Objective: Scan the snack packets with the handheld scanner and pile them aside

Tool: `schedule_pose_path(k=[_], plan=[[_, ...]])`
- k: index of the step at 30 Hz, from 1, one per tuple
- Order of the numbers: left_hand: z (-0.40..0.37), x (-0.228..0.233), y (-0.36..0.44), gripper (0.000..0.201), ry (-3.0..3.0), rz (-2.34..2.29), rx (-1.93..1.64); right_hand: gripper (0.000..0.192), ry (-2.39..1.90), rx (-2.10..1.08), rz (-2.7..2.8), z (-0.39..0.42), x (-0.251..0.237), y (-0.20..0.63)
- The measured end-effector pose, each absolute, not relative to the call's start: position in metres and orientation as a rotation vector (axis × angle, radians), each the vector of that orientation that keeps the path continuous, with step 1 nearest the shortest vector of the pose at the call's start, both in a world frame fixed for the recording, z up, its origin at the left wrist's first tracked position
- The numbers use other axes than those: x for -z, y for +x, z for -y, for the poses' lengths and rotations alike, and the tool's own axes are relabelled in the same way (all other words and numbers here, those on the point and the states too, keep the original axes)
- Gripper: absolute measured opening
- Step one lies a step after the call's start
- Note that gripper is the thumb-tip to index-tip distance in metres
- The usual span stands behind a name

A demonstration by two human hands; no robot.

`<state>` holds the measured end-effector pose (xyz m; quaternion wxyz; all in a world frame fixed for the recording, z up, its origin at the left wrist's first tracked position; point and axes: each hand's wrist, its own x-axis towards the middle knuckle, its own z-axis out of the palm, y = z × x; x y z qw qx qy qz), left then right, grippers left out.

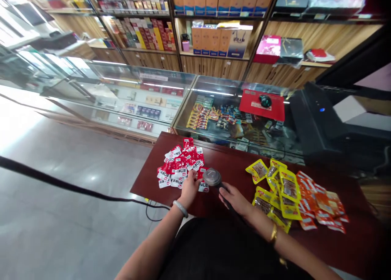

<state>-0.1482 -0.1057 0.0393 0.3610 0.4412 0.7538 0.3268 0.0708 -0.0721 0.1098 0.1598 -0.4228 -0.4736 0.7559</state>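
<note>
My right hand [234,196] is wrapped round the handle of a dark barcode scanner [213,177], whose round head faces away toward the left. Close beside that head, my left hand [190,188] has its fingers pinched at the edge of a red and white snack packet [203,186], which they partly cover. A loose pile of red and white packets [180,166] lies just beyond my left hand. Right of the scanner, yellow clear-fronted snack packets [282,190] are heaped, with orange packets [320,204] beside them.
The packets lie on a dark red table [226,162]. Behind it stands a glass display counter [220,109] with small goods inside and a red mat [259,105] on top. A black machine [317,125] stands at the right. Stocked shelves [214,17] line the back; a black cable [76,186] crosses the left.
</note>
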Motion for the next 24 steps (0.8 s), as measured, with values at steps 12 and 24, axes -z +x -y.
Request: schedule_pose_path(k=[12, 24], plan=[[0.087, -0.042, -0.232, 0.031, 0.850, -2.353, -0.786, 0.065, -1.205, -2.131, 1.551, 0.056, -0.100, 0.032], [0.053, -0.044, -0.165, 0.034, 1.514, -2.391, -0.717, 0.065, -1.249, -2.056, 1.306, 0.062, -0.106, 0.081]])
